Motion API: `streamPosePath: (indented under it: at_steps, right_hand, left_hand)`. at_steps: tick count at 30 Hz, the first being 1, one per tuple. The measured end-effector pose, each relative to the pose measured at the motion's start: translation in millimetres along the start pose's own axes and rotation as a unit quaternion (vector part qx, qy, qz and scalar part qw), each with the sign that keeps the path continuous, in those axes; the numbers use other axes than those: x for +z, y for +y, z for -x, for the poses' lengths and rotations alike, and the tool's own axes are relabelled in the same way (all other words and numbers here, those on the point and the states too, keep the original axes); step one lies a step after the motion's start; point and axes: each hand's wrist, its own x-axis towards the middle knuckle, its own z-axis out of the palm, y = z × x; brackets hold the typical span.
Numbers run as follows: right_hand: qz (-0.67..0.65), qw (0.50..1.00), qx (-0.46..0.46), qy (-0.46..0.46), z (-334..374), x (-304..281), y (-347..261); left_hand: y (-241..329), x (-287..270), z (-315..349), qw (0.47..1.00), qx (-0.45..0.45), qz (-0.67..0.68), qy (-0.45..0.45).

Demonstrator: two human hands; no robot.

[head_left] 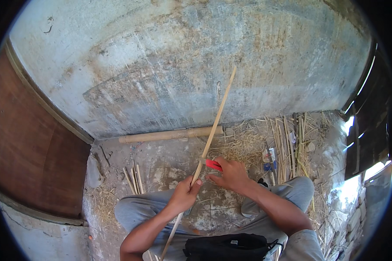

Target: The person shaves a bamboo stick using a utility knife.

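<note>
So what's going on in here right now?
A person sits low, knees apart. Their left hand grips a long, pale wooden strip, which slants up and away toward the wall. Their right hand holds a red-handled tool, its short blade at the strip just beyond the left hand. On the floor, a thick bamboo-like pole lies along the base of the wall, with curly shavings and more thin sticks to the right.

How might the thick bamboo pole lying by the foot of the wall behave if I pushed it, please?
The bamboo pole would probably roll, since it looks round, though the wall close behind may stop it that way. It is likely stiffer than the slim pale strip in the left hand, being much thicker.
</note>
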Motion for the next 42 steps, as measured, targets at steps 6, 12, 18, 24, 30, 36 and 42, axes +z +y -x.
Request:
streamPosePath:
  at_steps: [6, 12, 18, 24, 30, 36, 42]
  right_hand:
    - [-0.031, 0.999, 0.003, 0.042, -1.0, 3.0, 5.9]
    - [-0.087, 0.990, 0.014, 0.113, -2.6, 0.6, 2.3]
    - [-0.096, 0.985, -0.034, 0.136, -5.3, -0.4, 4.0]
    - [-0.088, 0.991, -0.034, 0.091, -5.0, -12.1, -4.6]
    - [-0.089, 0.992, -0.029, 0.082, -6.7, -15.4, -10.4]
    - [-0.092, 0.991, -0.031, 0.088, -8.0, -14.2, -4.5]
    - [-0.075, 0.994, -0.026, 0.078, -7.4, -18.4, -7.0]
  left_hand:
    - [-0.9, 1.1, -0.7, 1.000, 0.004, 0.005, 0.001]
    - [-3.9, 2.4, -0.9, 1.000, -0.001, -0.002, -0.006]
    - [-0.8, 3.6, -1.4, 1.000, -0.009, 0.005, -0.004]
    - [-0.9, 3.7, 0.0, 1.000, -0.002, -0.014, 0.001]
    - [-0.8, 4.8, 3.5, 0.999, 0.010, -0.028, 0.018]
    - [7.2, 8.4, 6.8, 0.998, 0.030, -0.032, 0.036]
    - [17.6, 9.2, 11.7, 0.998, 0.004, -0.055, 0.030]
